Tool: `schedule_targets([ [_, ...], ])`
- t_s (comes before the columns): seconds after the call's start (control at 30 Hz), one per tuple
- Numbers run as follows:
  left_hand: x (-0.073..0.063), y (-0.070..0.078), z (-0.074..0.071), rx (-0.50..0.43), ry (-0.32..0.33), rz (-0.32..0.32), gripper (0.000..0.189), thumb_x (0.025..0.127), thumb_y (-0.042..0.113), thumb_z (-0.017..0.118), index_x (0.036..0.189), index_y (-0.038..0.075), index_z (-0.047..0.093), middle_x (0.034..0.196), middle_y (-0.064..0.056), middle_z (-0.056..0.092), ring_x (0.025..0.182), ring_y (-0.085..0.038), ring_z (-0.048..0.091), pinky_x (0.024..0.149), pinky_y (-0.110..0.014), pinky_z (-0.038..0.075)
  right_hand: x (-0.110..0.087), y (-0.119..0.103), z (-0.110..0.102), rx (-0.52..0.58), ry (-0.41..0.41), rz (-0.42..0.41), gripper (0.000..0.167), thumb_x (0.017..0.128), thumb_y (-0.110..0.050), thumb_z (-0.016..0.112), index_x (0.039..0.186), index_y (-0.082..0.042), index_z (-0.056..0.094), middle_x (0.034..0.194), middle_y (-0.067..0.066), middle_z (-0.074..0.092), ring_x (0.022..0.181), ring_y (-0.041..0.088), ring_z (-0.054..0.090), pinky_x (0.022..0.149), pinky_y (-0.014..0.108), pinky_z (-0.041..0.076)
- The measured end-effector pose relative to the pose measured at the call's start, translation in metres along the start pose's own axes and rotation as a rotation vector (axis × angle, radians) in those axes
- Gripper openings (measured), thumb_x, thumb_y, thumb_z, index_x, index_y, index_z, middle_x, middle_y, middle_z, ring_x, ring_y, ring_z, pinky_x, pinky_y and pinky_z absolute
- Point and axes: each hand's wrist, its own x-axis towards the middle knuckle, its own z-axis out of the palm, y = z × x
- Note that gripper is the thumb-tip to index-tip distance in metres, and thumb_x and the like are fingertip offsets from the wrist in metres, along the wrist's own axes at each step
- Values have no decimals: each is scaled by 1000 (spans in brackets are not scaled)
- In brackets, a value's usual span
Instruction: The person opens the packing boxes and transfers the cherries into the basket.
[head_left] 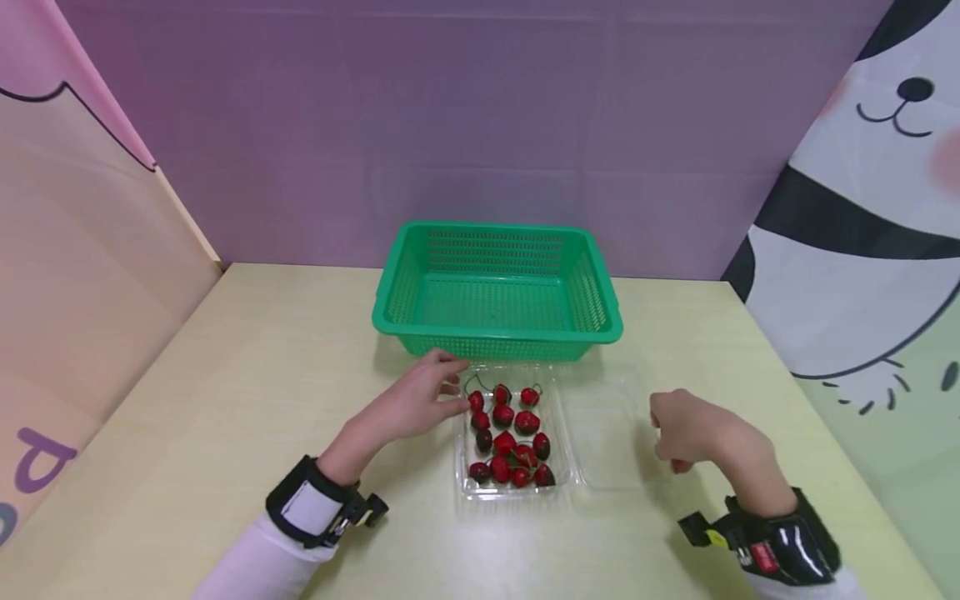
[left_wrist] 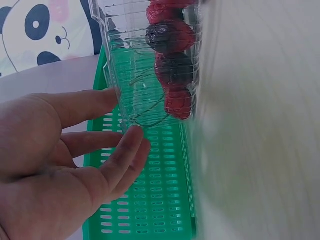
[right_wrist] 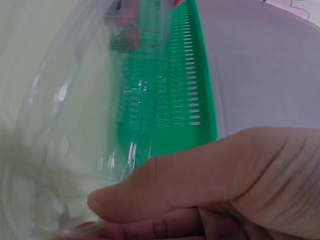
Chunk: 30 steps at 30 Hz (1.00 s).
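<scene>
A clear plastic box [head_left: 467, 493] holding several red and dark cherries [head_left: 503, 415], some with stems, lies on the table. Its transparent lid [head_left: 603, 429] is folded out to the right. My left hand [head_left: 416, 398] is at the box's far left corner, thumb and fingertips right at its wall, fingers loosely spread. In the left wrist view, those fingertips [left_wrist: 131, 136] show against the clear side. At the lid's right edge, my right hand [head_left: 693, 427] has its fingers curled. The right wrist view shows the thumb [right_wrist: 115, 202] and a finger pinching the lid's rim.
Right behind the box stands a green slotted basket [head_left: 495, 333] with nothing in it. A purple cloth wall [head_left: 480, 125] rises behind the table [head_left: 247, 375]. Printed cloths hang at both sides, the right one with a panda [head_left: 862, 200].
</scene>
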Motion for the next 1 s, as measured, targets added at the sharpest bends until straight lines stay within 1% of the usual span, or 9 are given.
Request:
schedule_targets([
  [0.2, 0, 0, 0, 13, 9, 22, 58, 94, 6, 74, 144, -11, 50, 133, -23, 52, 114, -36, 63, 92, -38, 57, 5, 1, 5, 42, -32, 21, 28, 75, 7, 66, 101, 1, 55, 78, 11, 60, 62, 21, 62, 62, 34, 49],
  [0.37, 0, 0, 1, 5, 13, 14, 57, 95, 5, 72, 145, -9, 50, 134, -23, 51, 114, -36, 63, 93, -38, 56, 6, -1, 7, 57, -36, 19, 24, 75, 8, 66, 95, 0, 56, 79, 11, 60, 61, 21, 63, 61, 33, 52],
  [0.47, 0, 0, 1, -3, 13, 8, 56, 96, 5, 72, 145, -9, 50, 135, -23, 51, 116, -36, 63, 94, -39, 56, 5, -1, 6, 25, -19, 6, 15, 79, 4, 67, 88, -2, 57, 75, 10, 60, 60, 20, 61, 60, 32, 50],
  [0.57, 0, 0, 1, 0, 14, 8, 56, 96, 6, 71, 146, -8, 49, 135, -23, 51, 117, -37, 63, 96, -41, 55, 5, 0, 2, -40, 16, 5, 11, 88, -7, 70, 89, -2, 60, 73, 8, 61, 62, 20, 60, 61, 34, 48],
  [0.67, 0, 0, 1, 14, 16, 5, 56, 96, 7, 71, 146, -6, 50, 135, -22, 51, 116, -38, 63, 96, -43, 55, 6, -1, -3, -134, 93, -7, 25, 94, -23, 72, 100, 0, 63, 81, 8, 63, 70, 22, 60, 65, 40, 51],
  [0.7, 0, 0, 0, 20, 17, 6, 56, 97, 8, 71, 147, -4, 51, 135, -22, 51, 116, -38, 63, 96, -44, 55, 6, -2, -4, -157, 121, -10, 29, 95, -26, 72, 105, 0, 64, 85, 8, 64, 73, 22, 60, 66, 42, 52],
  [0.8, 1, -1, 0, 44, 23, 21, 54, 97, 10, 71, 147, -2, 52, 136, -22, 50, 117, -38, 61, 98, -47, 53, 6, -7, -4, -229, 234, -56, 36, 95, -29, 73, 112, 1, 64, 90, 10, 66, 76, 24, 61, 65, 45, 54],
  [0.9, 1, -2, -1, 74, 44, 52, 51, 98, 11, 70, 145, -1, 54, 137, -21, 50, 123, -36, 56, 103, -49, 49, 5, -17, -1, -232, 336, -120, 35, 95, -27, 73, 113, 2, 65, 85, 8, 67, 70, 22, 62, 59, 42, 54],
  [1.0, 1, -2, -2, 89, 65, 82, 48, 97, 10, 71, 142, -1, 57, 137, -20, 51, 128, -35, 52, 107, -51, 45, 4, -29, 0, -199, 443, -184, 31, 95, -25, 73, 110, 1, 66, 76, 4, 64, 63, 18, 59, 54, 36, 51],
])
